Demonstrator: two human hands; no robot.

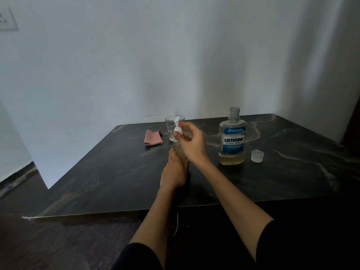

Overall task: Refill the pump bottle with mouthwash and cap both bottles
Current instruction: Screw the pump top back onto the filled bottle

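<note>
Head view: dark marbled table (272, 182), pale wall (175, 55) far. Left hand (174, 172) gripping pump bottle (180, 151), right hand (191, 145) pinching pump head (177, 127).

Clear pump bottle of yellowish liquid (180, 152) mostly hidden behind both hands; white wall socket plate (6, 21) cut by left edge.

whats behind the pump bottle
A clear glass stands right behind the pump bottle; the pump head and right hand hide its middle and base.
</note>
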